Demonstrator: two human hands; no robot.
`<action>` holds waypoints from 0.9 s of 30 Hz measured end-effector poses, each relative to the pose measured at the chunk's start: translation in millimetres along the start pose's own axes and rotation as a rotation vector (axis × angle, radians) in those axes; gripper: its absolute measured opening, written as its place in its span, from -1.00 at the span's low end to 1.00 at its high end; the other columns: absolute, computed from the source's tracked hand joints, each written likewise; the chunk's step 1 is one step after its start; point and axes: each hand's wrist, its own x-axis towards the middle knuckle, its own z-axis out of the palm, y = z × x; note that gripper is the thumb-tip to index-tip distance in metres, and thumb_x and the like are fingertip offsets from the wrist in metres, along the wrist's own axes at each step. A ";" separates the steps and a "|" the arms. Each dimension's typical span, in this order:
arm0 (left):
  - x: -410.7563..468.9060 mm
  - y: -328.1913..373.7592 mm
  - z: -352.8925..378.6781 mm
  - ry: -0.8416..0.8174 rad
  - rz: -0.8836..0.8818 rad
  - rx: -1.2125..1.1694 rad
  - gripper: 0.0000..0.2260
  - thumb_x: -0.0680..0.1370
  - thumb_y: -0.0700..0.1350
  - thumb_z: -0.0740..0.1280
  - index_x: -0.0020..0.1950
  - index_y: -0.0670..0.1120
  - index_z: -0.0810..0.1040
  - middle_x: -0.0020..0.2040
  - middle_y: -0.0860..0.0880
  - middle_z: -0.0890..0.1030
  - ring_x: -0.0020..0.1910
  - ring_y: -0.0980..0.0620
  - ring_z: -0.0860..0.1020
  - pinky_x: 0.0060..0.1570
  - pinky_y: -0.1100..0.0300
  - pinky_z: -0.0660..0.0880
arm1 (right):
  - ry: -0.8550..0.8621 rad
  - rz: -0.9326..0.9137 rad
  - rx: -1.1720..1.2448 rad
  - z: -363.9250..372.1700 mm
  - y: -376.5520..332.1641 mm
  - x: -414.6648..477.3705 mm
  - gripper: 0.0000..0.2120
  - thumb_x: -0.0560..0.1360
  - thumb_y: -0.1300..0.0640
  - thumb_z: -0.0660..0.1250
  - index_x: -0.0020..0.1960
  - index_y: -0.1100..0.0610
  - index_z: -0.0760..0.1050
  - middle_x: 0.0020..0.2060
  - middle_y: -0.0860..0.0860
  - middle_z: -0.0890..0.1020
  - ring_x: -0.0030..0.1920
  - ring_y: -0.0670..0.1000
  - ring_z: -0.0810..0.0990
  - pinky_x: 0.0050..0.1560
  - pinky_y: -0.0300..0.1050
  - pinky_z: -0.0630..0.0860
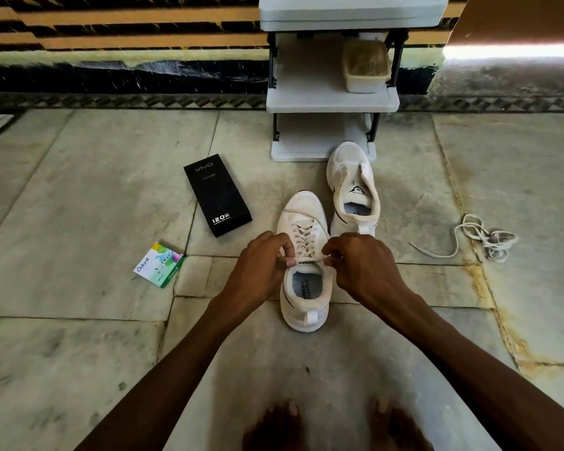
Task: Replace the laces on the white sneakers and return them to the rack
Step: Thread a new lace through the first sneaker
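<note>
Two white lace-up sneakers stand on a grey stone-slab floor (79, 190) before a white plastic shoe rack with black posts (332, 100). The nearer sneaker (302, 209) sits heel toward the camera and carries a white lace (303, 237) criss-crossed through its eyelets. The left hand (264, 258) and right hand (362, 258) each pinch one end of that lace between curled fingers and thumb, drawing it taut across the top of the tongue. The insole reads "SPEED & FLEXIBLE"; the tongue label is partly covered by the lace.

The second sneaker (352, 177) stands just beyond and to the right, unlaced, its toe against the rack's bottom shelf. Its tongue bears a black triangular logo with small lettering too fine to read with certainty.

To the right, well apart from the shoes, lies a loose tangle of white lace (489, 239); whether it is one lace or two cannot be told.

Three rack shelves are in view. The middle one holds a single cream plastic container (367, 68) with brownish contents.

Left of the shoes lies one black rectangular box (217, 195) marked "vivo" and "120W". Nearer the camera lies one small white-and-green carton (158, 264) printed "Odonil".

Two bare feet (274, 428) show at the bottom edge.
</note>
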 end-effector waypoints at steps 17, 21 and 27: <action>-3.5 -0.1 -30.7 -0.148 -0.135 -0.948 -0.90 0.56 -0.19 0.34 -0.02 -0.07 0.66 0.00 0.01 0.70 0.04 0.14 0.62 0.07 0.27 0.54 | -0.250 0.252 1.041 -51.1 -4.3 0.2 -0.82 0.60 0.21 0.28 -0.02 0.17 0.67 -0.01 -0.03 0.72 0.11 -0.16 0.63 0.07 -0.37 0.49; -2.1 13.8 -18.4 -0.080 -0.168 -1.144 -0.87 0.55 -0.24 0.35 0.03 -0.10 0.66 -0.02 -0.04 0.71 -0.02 0.07 0.65 -0.04 0.25 0.57 | -0.158 0.245 1.146 -40.3 -7.1 8.1 -0.86 0.57 0.22 0.31 0.02 0.18 0.65 -0.03 0.03 0.72 0.07 -0.08 0.66 0.05 -0.28 0.53; 3.1 15.1 -2.2 0.128 -0.142 -0.993 -0.87 0.50 -0.25 0.43 0.01 -0.09 0.67 -0.17 0.03 0.71 -0.15 0.10 0.67 -0.20 0.31 0.54 | -0.017 0.387 1.284 -15.8 -18.1 18.3 -0.86 0.55 0.22 0.35 0.06 0.21 0.65 -0.12 0.11 0.73 -0.09 0.03 0.71 -0.08 -0.16 0.60</action>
